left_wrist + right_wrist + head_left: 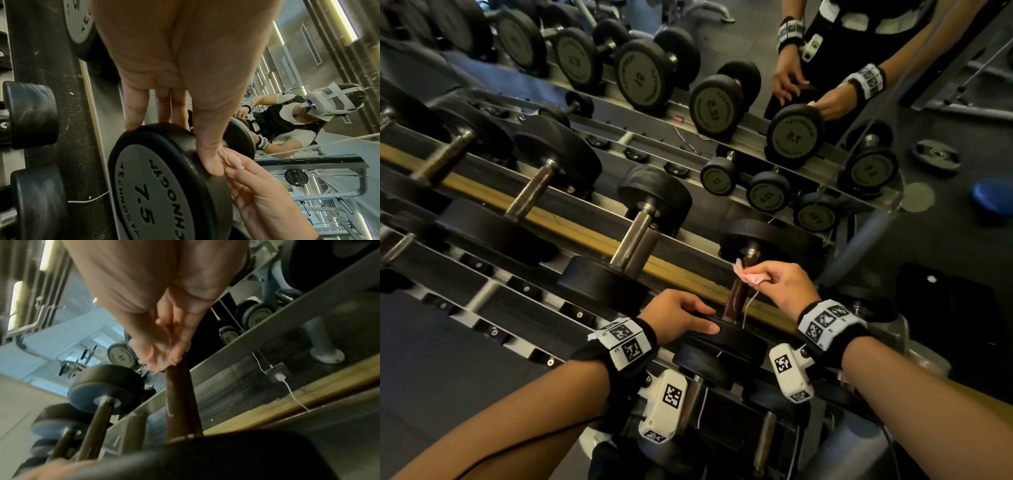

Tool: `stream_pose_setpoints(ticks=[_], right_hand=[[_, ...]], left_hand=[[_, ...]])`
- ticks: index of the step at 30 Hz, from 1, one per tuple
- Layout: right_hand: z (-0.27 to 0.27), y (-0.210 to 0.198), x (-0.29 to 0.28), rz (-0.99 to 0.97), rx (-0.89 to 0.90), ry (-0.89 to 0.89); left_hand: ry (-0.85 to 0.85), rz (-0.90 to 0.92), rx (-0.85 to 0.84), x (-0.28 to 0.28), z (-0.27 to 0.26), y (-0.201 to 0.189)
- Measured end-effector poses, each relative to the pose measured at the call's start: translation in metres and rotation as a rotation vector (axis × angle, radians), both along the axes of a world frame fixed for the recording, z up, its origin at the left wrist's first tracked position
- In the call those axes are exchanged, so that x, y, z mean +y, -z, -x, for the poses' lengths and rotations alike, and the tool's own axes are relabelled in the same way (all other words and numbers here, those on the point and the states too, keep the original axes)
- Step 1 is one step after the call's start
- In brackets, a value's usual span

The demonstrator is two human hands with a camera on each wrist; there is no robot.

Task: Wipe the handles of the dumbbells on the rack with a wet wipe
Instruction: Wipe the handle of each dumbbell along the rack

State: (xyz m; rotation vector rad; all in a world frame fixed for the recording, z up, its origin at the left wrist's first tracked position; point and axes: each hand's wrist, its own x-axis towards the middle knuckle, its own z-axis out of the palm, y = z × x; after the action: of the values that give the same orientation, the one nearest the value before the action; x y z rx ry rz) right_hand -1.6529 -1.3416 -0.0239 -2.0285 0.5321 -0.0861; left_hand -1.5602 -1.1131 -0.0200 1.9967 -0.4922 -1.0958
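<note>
The 7.5 dumbbell lies on the rack's top tier, its brown handle (736, 298) running away from me between two black heads. My left hand (710, 318) grips the near head (729, 339), thumb on the front rim and fingers over the top; the left wrist view shows those fingers (131, 123) on the disc marked 7.5 (152, 186). My right hand (763, 277) pinches a crumpled pink wet wipe (748, 277) against the far end of the handle. In the right wrist view the wipe (152, 360) touches the top of the handle (179, 402).
More dumbbells (633, 236) lie side by side to the left on the same rack tier. Smaller ones (705, 363) sit on the tier below my wrists. A mirror (794, 133) behind the rack reflects everything. A thin white cable (750, 305) hangs beside the handle.
</note>
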Motion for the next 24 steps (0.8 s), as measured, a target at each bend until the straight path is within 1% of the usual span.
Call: stream_pose_setpoints(ticks=[2, 3, 5, 8, 11, 13, 14, 15, 17, 19, 21, 24], right_hand=[[0.001, -0.004, -0.002, -0.05, 0.023, -0.003], [0.001, -0.006, -0.003, -0.037, 0.032, -0.009], [0.001, -0.009, -0.005, 0.026, 0.02, 0.007], [-0.004, -0.01, -0.007, 0.131, -0.055, 0.003], [-0.011, -0.008, -0.009, 0.195, -0.065, -0.125], [-0.012, -0.006, -0.014, 0.327, -0.009, -0.276], [-0.012, -0.005, -0.017, 0.362, 0.015, -0.334], [-0.012, -0.005, -0.019, 0.359, 0.028, -0.36], [-0.009, -0.005, -0.02, 0.281, 0.029, -0.359], [-0.005, -0.001, -0.015, 0.211, 0.038, -0.407], [0.002, 0.004, -0.008, 0.212, 0.078, -0.497], [0.007, 0.004, -0.005, 0.166, 0.169, -0.523]], left_hand=[[0.0, -0.003, -0.001, 0.0, 0.0, -0.001], [0.0, -0.005, 0.002, -0.001, 0.0, -0.001], [0.001, -0.01, 0.009, -0.001, -0.001, -0.002], [-0.003, -0.02, 0.027, -0.002, -0.002, -0.003], [-0.007, -0.033, 0.042, -0.002, -0.002, -0.003], [-0.012, -0.036, 0.05, -0.002, -0.002, -0.002], [-0.013, -0.04, 0.05, -0.002, -0.003, -0.002], [-0.014, -0.044, 0.05, -0.002, -0.003, -0.003], [-0.019, -0.048, 0.046, -0.002, -0.002, -0.003], [-0.023, -0.048, 0.036, -0.003, -0.001, -0.003], [-0.026, -0.045, 0.023, -0.003, -0.001, -0.004], [-0.029, -0.053, 0.01, -0.003, 0.0, -0.005]])
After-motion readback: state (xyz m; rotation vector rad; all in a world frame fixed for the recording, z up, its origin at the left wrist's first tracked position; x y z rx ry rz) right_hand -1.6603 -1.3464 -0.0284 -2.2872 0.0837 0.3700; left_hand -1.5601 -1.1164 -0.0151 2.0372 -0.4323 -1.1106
